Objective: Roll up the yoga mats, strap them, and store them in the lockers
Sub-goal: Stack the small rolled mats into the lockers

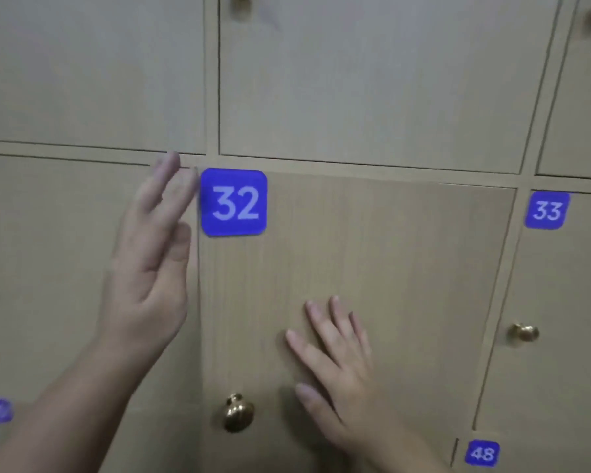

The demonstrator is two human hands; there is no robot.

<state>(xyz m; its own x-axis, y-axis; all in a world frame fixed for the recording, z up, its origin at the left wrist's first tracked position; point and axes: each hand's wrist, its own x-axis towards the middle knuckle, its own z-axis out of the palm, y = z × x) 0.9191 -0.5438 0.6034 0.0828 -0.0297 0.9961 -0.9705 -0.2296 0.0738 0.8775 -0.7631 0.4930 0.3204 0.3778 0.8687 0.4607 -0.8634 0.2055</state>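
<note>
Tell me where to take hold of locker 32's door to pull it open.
Grip the brass knob low on the door of locker 32, pinching it from the front. It is the door's only projecting part, and it sits at the left edge, probably the free one. The right hand lies flat nearby.

Blue no. plates [233, 202], brass knobs [238, 412].

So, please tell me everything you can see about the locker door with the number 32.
The locker door is a flat panel of light wood look, with a blue square label reading 32 in white at its upper left and a round brass knob near its lower left. Its left edge seems to stand slightly proud of the frame, so it may not be fully closed. The right hand lies flat on it with straight fingers; the left hand, open, is at its left edge.
</note>
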